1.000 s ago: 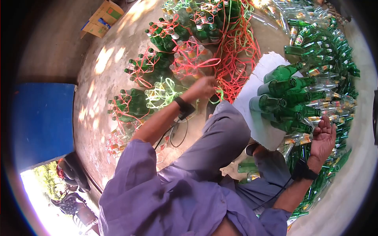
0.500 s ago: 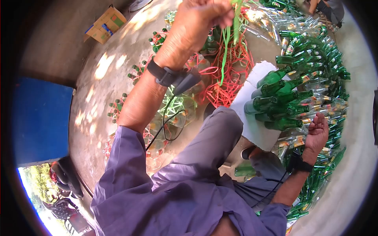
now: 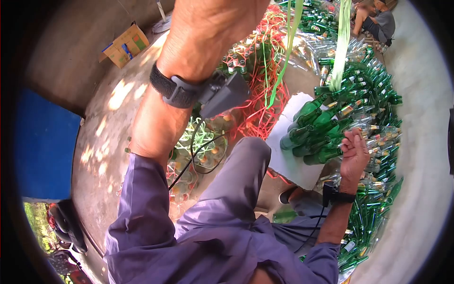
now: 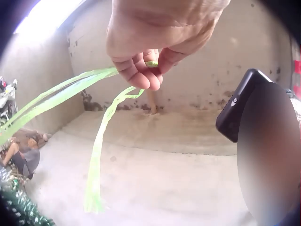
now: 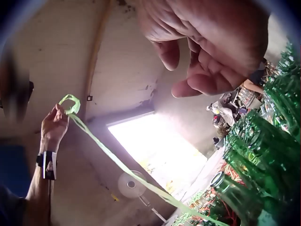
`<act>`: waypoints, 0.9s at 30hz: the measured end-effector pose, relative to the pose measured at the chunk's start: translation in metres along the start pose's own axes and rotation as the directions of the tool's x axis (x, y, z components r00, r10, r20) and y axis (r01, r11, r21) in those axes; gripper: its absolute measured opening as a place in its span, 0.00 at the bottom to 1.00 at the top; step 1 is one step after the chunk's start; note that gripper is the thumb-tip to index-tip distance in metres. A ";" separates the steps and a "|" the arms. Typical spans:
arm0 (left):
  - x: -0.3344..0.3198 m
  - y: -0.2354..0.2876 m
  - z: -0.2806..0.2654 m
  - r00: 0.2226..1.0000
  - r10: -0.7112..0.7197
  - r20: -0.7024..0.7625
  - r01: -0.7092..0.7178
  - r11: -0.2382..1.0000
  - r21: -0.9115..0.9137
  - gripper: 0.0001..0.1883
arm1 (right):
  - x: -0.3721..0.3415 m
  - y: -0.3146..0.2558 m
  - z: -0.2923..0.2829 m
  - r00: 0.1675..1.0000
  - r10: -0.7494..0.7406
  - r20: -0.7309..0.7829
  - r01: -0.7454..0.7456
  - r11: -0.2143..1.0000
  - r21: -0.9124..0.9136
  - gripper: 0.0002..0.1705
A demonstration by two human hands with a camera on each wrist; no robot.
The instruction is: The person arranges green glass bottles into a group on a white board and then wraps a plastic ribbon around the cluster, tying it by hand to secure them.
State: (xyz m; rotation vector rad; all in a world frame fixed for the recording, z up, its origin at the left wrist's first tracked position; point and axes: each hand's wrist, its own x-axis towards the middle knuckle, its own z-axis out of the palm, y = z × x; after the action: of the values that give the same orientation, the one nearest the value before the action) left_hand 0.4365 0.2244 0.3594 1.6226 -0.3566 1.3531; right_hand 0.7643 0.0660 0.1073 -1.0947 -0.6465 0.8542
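My left hand [image 4: 164, 37] is raised high, its fingers pinching a light green plastic ribbon [image 4: 97, 155]; one short end dangles in the left wrist view. In the right wrist view the ribbon runs from that hand down toward the floor at lower right. The head view cuts off the fingertips but shows strands of it hanging. My right hand [image 3: 354, 154] holds nothing, its fingers loosely bent beside the necks of green glass bottles [image 3: 307, 137]. Several such bottles stand grouped on a white board [image 3: 302, 173] by my knee.
Red plastic ribbons [image 3: 257, 113] lie tangled beyond my knee. Ribbon-tied bottle bundles [image 3: 203, 142] stand left of it. A large heap of loose bottles [image 3: 373, 189] lies along the right wall. Another person [image 3: 384, 23] sits at far right; a cardboard box [image 3: 125, 46] is at the back left.
My left hand has risen from the bundles, pulling the green ribbon up out of the tangle. My right hand has stayed beside the bottles, its fingers bending slightly more.
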 end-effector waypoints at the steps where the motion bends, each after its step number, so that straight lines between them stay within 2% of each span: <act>1: -0.003 0.005 0.009 0.997 -0.062 -0.038 0.062 0.998 -0.004 0.13 | -0.007 0.000 0.010 0.998 -0.019 0.061 0.021 0.999 -0.032 0.17; 2: -0.005 0.005 0.016 0.989 -0.126 -0.076 0.126 0.992 -0.013 0.12 | -0.014 0.000 0.022 0.998 -0.027 0.060 0.029 0.999 -0.029 0.17; 3: -0.004 -0.008 0.007 0.989 -0.148 -0.014 0.141 0.964 -0.224 0.11 | -0.020 0.001 0.036 0.987 -0.054 0.153 0.068 0.994 -0.085 0.20; 4: -0.004 -0.008 0.011 0.990 -0.142 -0.009 0.136 0.965 -0.225 0.11 | -0.027 0.002 0.052 0.966 -0.076 0.247 0.113 0.984 -0.138 0.22; 6: -0.005 -0.004 0.023 0.981 -0.188 0.053 0.195 0.944 -0.266 0.11 | -0.041 0.002 0.089 0.921 -0.083 0.380 0.143 0.981 -0.133 0.31; 7: -0.007 -0.007 0.030 0.982 -0.188 0.015 0.186 0.951 -0.246 0.11 | -0.046 0.005 0.106 0.900 -0.097 0.425 0.174 0.974 -0.146 0.35; 8: -0.010 -0.006 0.037 0.959 -0.279 -0.040 0.253 0.915 -0.314 0.11 | -0.050 0.009 0.121 0.877 -0.110 0.468 0.204 0.966 -0.157 0.38; 10: -0.012 -0.005 0.043 0.953 -0.303 0.029 0.293 0.888 -0.354 0.11 | -0.057 0.018 0.146 0.864 -0.094 0.495 0.202 0.965 -0.169 0.42; 14: -0.023 -0.001 0.055 0.925 -0.379 0.000 0.351 0.856 -0.379 0.11 | -0.067 0.034 0.164 0.847 -0.037 0.531 0.130 0.982 -0.139 0.35; 16: -0.025 0.005 0.058 0.921 -0.390 0.021 0.384 0.894 -0.231 0.13 | -0.072 0.033 0.159 0.794 0.236 0.560 -0.024 0.933 -0.360 0.26; 17: -0.030 0.007 0.069 0.903 -0.393 -0.173 0.371 0.917 -0.149 0.08 | -0.079 0.031 0.157 0.813 0.178 0.555 0.016 0.945 -0.326 0.21; 18: -0.036 0.006 0.069 0.905 -0.389 -0.171 0.366 0.918 -0.151 0.08 | -0.085 0.027 0.152 0.813 0.175 0.555 0.021 0.944 -0.329 0.21; 20: -0.057 -0.005 0.062 0.879 -0.470 -0.082 0.459 0.880 -0.123 0.11 | -0.095 0.016 0.140 0.846 0.129 0.517 0.113 0.905 -0.411 0.22; 21: -0.070 -0.009 0.066 0.843 -0.532 -0.086 0.516 0.843 -0.154 0.10 | -0.103 0.010 0.134 0.871 0.109 0.480 0.105 0.911 -0.398 0.20; 24: -0.099 -0.018 0.079 0.675 -0.738 -0.021 0.738 0.675 0.014 0.09 | -0.121 -0.009 0.110 0.890 0.045 0.454 0.137 0.923 -0.361 0.19; 26: -0.124 -0.036 0.084 0.622 -0.783 0.014 0.783 0.622 -0.011 0.07 | -0.138 -0.028 0.100 0.884 0.064 0.463 0.095 0.945 -0.312 0.18; 27: -0.138 -0.046 0.084 0.617 -0.786 0.025 0.787 0.617 -0.019 0.07 | -0.146 -0.037 0.096 0.868 0.037 0.495 0.128 0.946 -0.296 0.18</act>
State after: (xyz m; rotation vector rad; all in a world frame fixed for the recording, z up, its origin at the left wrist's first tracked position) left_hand 0.4729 0.1339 0.2229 1.4780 0.3323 0.6334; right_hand 0.6197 -0.0190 0.1692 -1.1473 -1.2769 1.0226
